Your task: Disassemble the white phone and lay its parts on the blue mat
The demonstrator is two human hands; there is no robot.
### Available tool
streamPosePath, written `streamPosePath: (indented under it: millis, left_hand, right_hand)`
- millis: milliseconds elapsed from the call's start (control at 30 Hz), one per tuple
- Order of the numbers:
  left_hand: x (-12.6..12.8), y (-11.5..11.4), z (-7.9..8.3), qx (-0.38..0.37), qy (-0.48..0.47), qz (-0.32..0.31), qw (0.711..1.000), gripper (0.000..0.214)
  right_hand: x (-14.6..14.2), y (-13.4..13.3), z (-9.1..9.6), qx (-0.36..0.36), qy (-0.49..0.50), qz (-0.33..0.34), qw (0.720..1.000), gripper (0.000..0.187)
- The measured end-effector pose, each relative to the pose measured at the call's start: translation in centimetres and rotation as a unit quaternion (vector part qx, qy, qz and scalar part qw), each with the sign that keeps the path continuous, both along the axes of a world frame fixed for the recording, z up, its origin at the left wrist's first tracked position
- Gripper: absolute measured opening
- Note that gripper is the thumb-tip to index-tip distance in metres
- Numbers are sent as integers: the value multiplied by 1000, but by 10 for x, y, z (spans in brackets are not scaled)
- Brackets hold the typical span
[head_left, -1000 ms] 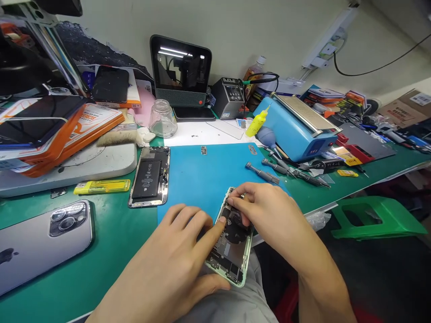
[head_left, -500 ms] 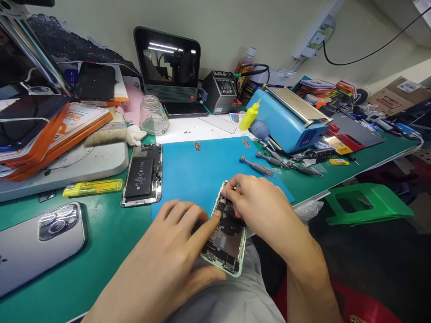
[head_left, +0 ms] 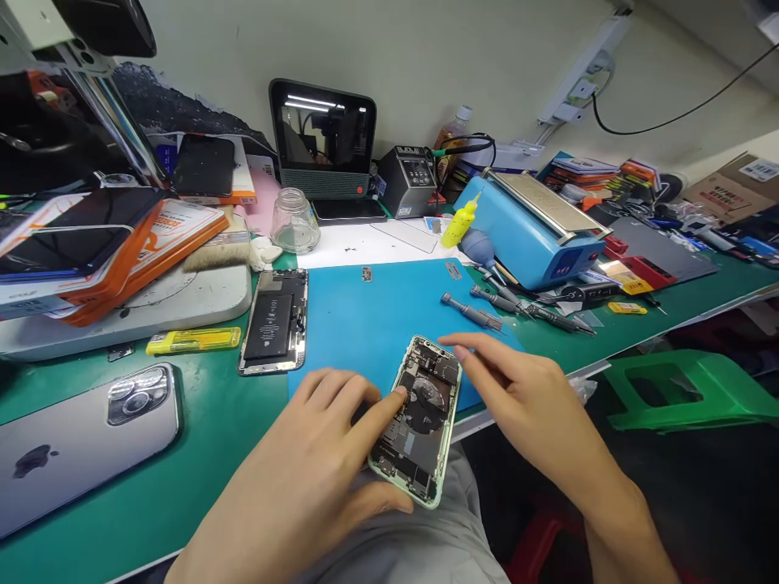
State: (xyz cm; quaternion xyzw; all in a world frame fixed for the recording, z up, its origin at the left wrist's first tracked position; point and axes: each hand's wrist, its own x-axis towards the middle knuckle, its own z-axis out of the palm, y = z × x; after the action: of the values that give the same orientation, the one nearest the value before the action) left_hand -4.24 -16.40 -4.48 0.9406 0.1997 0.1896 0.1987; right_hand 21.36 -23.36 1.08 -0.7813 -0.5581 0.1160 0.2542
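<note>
An opened phone housing (head_left: 429, 446), pale green at the rim with its inner boards showing, is held tilted over my lap at the mat's front edge. My left hand (head_left: 329, 438) grips it from the left, index finger on the inner left side and thumb along the lower end. At its upper right corner is my right hand (head_left: 517, 381), index finger stretched out and thumb close by, with nothing visible between them. Whether those fingertips touch the rim, I cannot tell. A detached phone screen with a black battery (head_left: 268, 328) on it lies left of the blue mat (head_left: 346, 316).
Several grey screwdrivers (head_left: 471, 312) lie at the mat's right, before a blue heating machine (head_left: 529, 231). A yellow bottle (head_left: 461, 224) and a glass jar (head_left: 295, 221) stand behind. On the left are a silver phone (head_left: 79, 454) and a yellow case (head_left: 193, 341).
My right hand has drawn back to the right from the upper part of the phone housing, uncovering its boards. My left hand keeps its hold. The view has shifted slightly.
</note>
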Motion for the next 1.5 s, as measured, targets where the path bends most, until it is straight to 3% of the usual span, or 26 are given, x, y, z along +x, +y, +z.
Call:
streamPosePath:
  millis: [133, 233, 400, 500, 633, 733, 833, 933, 967, 1067, 1167, 1267, 1500]
  left_hand:
    - [-4, 1, 1, -19, 14, 5, 1000, 88]
    - [-1, 2, 4, -33, 22, 2, 999, 93]
    - [27, -1, 8, 9, 67, 62, 996, 60]
    - [43, -2, 9, 53, 111, 87, 989, 53]
    - [43, 2, 7, 54, 111, 91, 988, 45]
    - [40, -1, 3, 56, 99, 132, 985, 41]
    - [45, -14, -2, 90, 87, 181, 975, 57]
    - [56, -34, -9, 157, 82, 190, 966, 109]
    - [59, -39, -11, 177, 84, 192, 962, 117]
    - [63, -43, -15, 182, 100, 193, 959, 105]
    - [56, -29, -9, 140, 102, 166, 971, 89]
    - [46, -10, 2, 96, 87, 140, 982, 77]
    - [44, 16, 9, 17, 41, 160, 986, 69]
  right_hand:
    - [18, -4, -8, 90, -24, -80, 992, 32]
    - [37, 2, -22, 87, 18, -80, 993, 34]
    - [49, 14, -47, 119, 28, -88, 989, 40]
    - [49, 13, -52, 137, 31, -97, 985, 39]
    - [50, 4, -55, 144, 44, -90, 985, 37]
    - [53, 2, -56, 141, 57, -88, 985, 36]
    - [58, 6, -51, 151, 22, -73, 986, 36]
    - [62, 16, -42, 155, -130, -54, 978, 39]
    - [64, 20, -40, 145, -186, -44, 971, 39]
    - [71, 33, -38, 107, -264, 13, 959, 33]
    - [78, 40, -41, 103, -200, 57, 973, 27]
    - [80, 38, -40, 139, -81, 51, 986, 20]
    - [62, 28, -38, 189, 136, 70, 970, 20]
